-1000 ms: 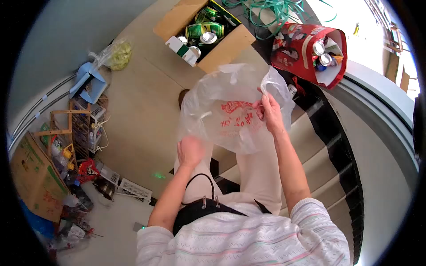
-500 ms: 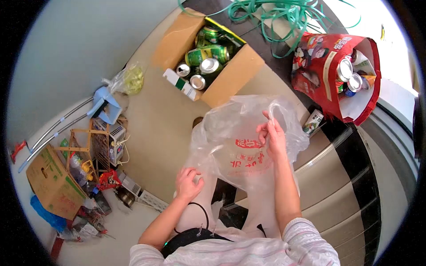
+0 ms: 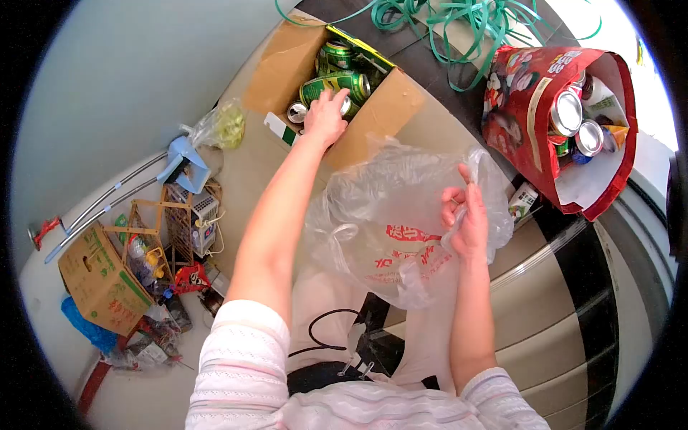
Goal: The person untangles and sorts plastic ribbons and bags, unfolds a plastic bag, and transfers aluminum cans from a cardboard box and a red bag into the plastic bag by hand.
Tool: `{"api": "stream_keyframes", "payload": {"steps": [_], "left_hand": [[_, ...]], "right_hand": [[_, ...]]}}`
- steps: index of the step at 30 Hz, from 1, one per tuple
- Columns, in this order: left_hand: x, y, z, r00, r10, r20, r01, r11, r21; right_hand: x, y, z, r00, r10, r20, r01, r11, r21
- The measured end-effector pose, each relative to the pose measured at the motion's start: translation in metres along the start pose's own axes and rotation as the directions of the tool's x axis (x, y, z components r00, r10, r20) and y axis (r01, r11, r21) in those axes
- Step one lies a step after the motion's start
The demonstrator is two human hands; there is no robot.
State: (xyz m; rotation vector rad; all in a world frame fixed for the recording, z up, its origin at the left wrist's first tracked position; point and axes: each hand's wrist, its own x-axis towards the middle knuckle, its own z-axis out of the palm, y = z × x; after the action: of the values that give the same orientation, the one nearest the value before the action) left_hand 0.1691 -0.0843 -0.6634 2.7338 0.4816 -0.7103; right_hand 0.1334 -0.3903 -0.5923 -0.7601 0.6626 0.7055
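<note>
My left hand point(image 3: 327, 120) is over the cans in an open cardboard box point(image 3: 387, 107). Its fingers are apart and reach down among them; whether they touch a can is hard to see. A green can point(image 3: 362, 84) lies on its side just beyond the fingertips, and a can with a silver top point(image 3: 297, 112) stands left of the hand. My right hand point(image 3: 469, 218) is closed on the handle side of a clear plastic bag point(image 3: 365, 193) with red print, which hangs over my legs. No can shows inside the bag.
A red bag point(image 3: 527, 107) with several cans stands at the right. Green strapping point(image 3: 473, 36) lies in loops behind. At the left are a blue dustpan point(image 3: 183, 165), a wooden rack point(image 3: 179, 215) and a cardboard carton point(image 3: 104, 279). A small carton point(image 3: 523, 199) lies near the red bag.
My left hand has moved from beside the plastic bag up and forward into the cardboard box. My right hand keeps its hold on the bag, which has shifted slightly to the right.
</note>
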Motion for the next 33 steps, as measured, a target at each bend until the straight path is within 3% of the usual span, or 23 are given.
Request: {"api": "stream_keyframes", "payload": {"steps": [3, 9, 11, 15, 17, 18, 19, 20, 23, 25, 26, 27, 29, 33], "left_hand": [[0.008, 0.001, 0.009, 0.996, -0.086, 0.003, 0.085, 0.994, 0.066], [-0.035, -0.022, -0.066, 0.942, -0.092, -0.322, 0.020, 0.975, -0.219], [-0.073, -0.024, -0.098, 0.939, -0.310, -0.151, 0.137, 0.737, -0.662], [-0.144, -0.006, -0.108, 0.992, -0.129, -0.012, 0.056, 0.511, -0.858], [-0.164, 0.014, -0.067, 0.973, -0.081, 0.217, 0.230, 0.467, -0.854], [-0.169, 0.030, -0.054, 0.958, -0.036, 0.284, 0.221, 0.725, -0.653], [-0.176, 0.038, -0.024, 0.952, 0.061, 0.299, 0.128, 0.809, -0.574], [-0.176, 0.048, -0.015, 0.928, 0.232, 0.292, -0.060, 0.865, -0.497], [-0.151, 0.049, -0.009, 0.975, 0.221, 0.038, -0.165, 0.821, -0.546], [-0.101, 0.024, -0.022, 0.995, -0.034, -0.089, -0.016, 0.863, -0.505], [-0.070, 0.016, -0.031, 0.953, -0.218, -0.211, 0.066, 0.828, -0.556], [-0.042, 0.001, -0.037, 0.910, -0.275, -0.311, 0.105, 0.877, -0.469], [0.012, -0.038, -0.020, 0.822, -0.236, -0.519, 0.148, 0.967, -0.205], [0.065, -0.059, -0.001, 0.868, -0.468, -0.166, 0.431, 0.876, -0.218]], "right_hand": [[0.001, -0.003, -0.004, 1.000, -0.006, 0.003, 0.006, 1.000, 0.018], [0.006, -0.004, -0.004, 1.000, 0.005, 0.004, -0.005, 0.999, 0.044], [0.007, -0.005, -0.003, 1.000, 0.004, 0.002, -0.004, 0.999, 0.052], [0.010, -0.005, -0.001, 1.000, 0.000, 0.007, -0.001, 0.998, 0.069], [0.011, -0.005, 0.002, 1.000, 0.002, 0.003, -0.002, 0.997, 0.071], [0.012, -0.006, 0.003, 1.000, 0.003, -0.001, -0.003, 0.998, 0.067], [0.012, -0.006, 0.004, 1.000, 0.003, -0.007, -0.003, 0.998, 0.063], [0.013, -0.006, 0.004, 1.000, 0.002, 0.000, -0.002, 0.998, 0.070], [0.015, -0.004, 0.000, 1.000, 0.007, 0.006, -0.008, 0.997, 0.082], [0.014, -0.002, -0.001, 1.000, 0.022, -0.007, -0.021, 0.996, 0.085], [0.014, -0.002, -0.001, 1.000, 0.021, 0.002, -0.021, 0.997, 0.075], [0.015, -0.002, -0.001, 1.000, 0.017, 0.013, -0.017, 0.998, 0.065], [0.017, -0.004, -0.001, 1.000, 0.006, 0.027, -0.007, 0.999, 0.051], [0.013, -0.009, -0.001, 1.000, 0.009, 0.007, -0.009, 0.999, 0.045]]}}
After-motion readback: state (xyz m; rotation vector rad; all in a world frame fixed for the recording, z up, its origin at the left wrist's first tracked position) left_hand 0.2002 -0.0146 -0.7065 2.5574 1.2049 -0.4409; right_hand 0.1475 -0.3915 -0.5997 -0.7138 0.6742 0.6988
